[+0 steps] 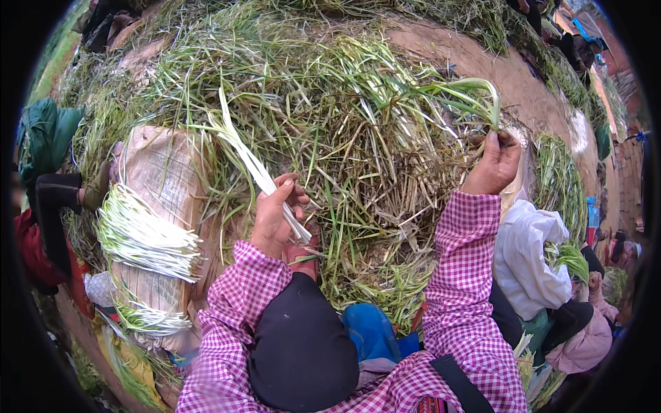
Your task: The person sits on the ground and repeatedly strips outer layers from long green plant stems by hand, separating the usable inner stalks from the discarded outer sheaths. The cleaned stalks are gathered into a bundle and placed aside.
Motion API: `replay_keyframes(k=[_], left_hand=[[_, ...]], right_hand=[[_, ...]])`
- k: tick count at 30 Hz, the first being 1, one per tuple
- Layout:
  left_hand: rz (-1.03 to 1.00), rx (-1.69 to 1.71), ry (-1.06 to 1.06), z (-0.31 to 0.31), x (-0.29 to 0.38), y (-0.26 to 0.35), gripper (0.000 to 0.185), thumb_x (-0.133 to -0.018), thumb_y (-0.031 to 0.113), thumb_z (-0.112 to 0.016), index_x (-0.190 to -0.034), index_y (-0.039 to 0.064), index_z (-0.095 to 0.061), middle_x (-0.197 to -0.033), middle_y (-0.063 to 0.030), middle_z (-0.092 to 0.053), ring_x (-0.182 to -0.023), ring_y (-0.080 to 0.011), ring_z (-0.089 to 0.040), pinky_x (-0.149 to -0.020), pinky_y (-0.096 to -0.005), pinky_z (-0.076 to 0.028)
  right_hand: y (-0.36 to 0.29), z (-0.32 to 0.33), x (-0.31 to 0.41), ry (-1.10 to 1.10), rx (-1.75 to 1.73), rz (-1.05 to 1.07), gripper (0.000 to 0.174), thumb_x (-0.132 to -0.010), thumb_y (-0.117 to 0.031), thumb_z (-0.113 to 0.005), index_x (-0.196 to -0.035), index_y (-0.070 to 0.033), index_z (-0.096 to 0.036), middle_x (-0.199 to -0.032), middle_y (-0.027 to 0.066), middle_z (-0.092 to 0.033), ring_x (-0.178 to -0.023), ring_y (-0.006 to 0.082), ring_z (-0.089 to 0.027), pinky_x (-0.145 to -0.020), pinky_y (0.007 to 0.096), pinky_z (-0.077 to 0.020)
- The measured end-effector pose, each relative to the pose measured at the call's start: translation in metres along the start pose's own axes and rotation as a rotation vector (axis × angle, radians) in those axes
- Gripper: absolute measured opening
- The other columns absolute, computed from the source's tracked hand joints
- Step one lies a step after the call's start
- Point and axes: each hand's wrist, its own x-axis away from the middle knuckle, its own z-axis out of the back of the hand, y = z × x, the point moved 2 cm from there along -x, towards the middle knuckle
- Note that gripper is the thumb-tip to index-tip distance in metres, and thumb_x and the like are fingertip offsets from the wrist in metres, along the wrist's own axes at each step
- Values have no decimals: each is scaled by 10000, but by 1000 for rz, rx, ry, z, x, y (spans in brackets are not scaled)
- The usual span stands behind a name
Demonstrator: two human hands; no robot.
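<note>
A few peeled white stalks (256, 168) with pale green tops lie across my left hand (279, 211), its fingers closed around their lower part. My right hand (493, 162), out to the right, pinches a green-leaved plant (490, 103) near its base; the leaves arch over and droop to the left. Between and beyond my hands spreads a heap of loose stalks and leaves (361, 149), green mixed with brown. To the left of my left hand, a thick bundle of white stalks (152, 235) rests on a cloth-covered board (165, 155).
A smaller white bundle (155, 317) lies at the board's near end. On the right are a white cloth (532, 258) and a seated person (583, 335). Another person (51, 206) sits at the left. Bare ground (449, 46) shows beyond the heap.
</note>
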Motion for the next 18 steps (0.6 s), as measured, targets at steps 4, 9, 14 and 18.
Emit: replay_keyframes(k=[4,9,14,18], left_hand=[[5,-10,-22,-5,3,-1,214,-916,84,-500,-1103,-18,-524,-761,-103,-605,-648,-191,-625,-399,-241,-472],[11,-29,-24,-2,4,-3,219,-907,89,-525,-1098,-19,-524,-748,-89,-604,-644,-194,-629,-383,-241,-464],[1,-17,-144,-17,8,-2,229,-862,18,-573,-1078,-45,-529,-793,-145,-627,-683,-221,-663,-379,-220,-488],[-3,-138,-230,-40,9,-2,481,-823,-8,-611,-1268,-28,-429,-1020,-188,-622,-834,-240,-666,-415,-216,-519]], right_hand=[[18,-13,1,-342,325,-355,159,-937,-146,-497,-911,-9,-574,-772,77,-627,-578,115,-552,-471,243,-498],[-16,15,14,84,-173,33,155,-942,-146,-490,-960,-33,-594,-800,51,-627,-590,111,-579,-471,227,-510],[13,-13,71,-404,-168,-136,144,-915,-109,-532,-1035,-46,-580,-819,50,-631,-656,110,-606,-525,220,-517],[51,-32,132,-608,-88,-400,115,-890,-68,-560,-995,-34,-593,-821,15,-618,-676,92,-595,-534,209,-481]])
